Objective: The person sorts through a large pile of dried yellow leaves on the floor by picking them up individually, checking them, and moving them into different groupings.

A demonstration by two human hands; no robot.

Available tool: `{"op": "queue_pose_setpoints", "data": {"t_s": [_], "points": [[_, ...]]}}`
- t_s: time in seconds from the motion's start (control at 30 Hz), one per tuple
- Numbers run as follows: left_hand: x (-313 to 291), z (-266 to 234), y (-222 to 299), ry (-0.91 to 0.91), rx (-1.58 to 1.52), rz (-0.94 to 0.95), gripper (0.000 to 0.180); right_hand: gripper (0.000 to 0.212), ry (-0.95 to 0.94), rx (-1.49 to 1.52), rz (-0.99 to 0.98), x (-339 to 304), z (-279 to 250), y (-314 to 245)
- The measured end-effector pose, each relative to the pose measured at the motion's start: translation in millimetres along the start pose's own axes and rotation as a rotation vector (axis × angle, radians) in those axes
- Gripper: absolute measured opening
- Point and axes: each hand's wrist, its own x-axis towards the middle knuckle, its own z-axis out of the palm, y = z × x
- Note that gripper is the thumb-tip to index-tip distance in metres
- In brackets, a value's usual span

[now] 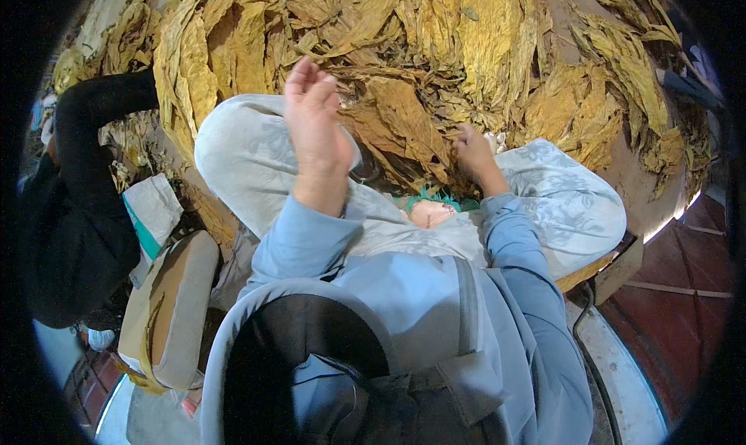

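Observation:
Large dried yellow-brown leaves (497,41), which look like tobacco, lie spread over the surface in front of me. My left hand (318,126) is raised above my left knee, fingers pointing up and slightly bent, and I see nothing in it. Between my knees, my right hand (475,156) is low beside the leaves' narrow ends, its fingers bent together. Whatever those fingers may grip is too small to tell. A browner leaf (396,119) slopes down between the two hands toward my lap.
Pale patterned cloth covers my knees (563,200). A person's dark sleeve (81,126) reaches in at left. Near it are a white and green packet (151,212) and a cushioned armrest (186,305). Reddish floor tiles (668,313) show at right, past the board's edge.

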Motion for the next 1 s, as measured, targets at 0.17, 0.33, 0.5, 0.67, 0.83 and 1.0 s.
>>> {"op": "queue_pose_setpoints", "data": {"t_s": [0.17,0.33,0.5,0.67,0.83,1.0], "points": [[10.8,13.2,21.4,0.001,-0.045,-0.053,0.033,0.035,0.050,0.304,0.094,24.2,-48.9,-10.8],[17.8,19.5,3.9,-0.017,-0.033,-0.125,0.034,0.031,0.006,0.291,0.126,38.0,-32.5,5.7],[16.6,17.4,-36.8,0.012,0.077,-0.168,0.035,0.032,0.103,0.147,0.136,57.2,-23.2,0.6],[17.6,25.8,-64.4,0.047,0.201,-0.214,0.036,0.030,-0.045,0.109,0.270,94.6,-35.8,-14.1],[30.0,28.1,-63.5,0.070,0.152,-0.133,0.037,0.032,-0.719,-0.307,0.201,75.5,-7.3,-40.5],[32.2,26.5,-62.6,0.096,0.139,-0.127,0.035,0.030,-0.513,-0.059,0.099,55.2,-13.5,-43.6]]}}
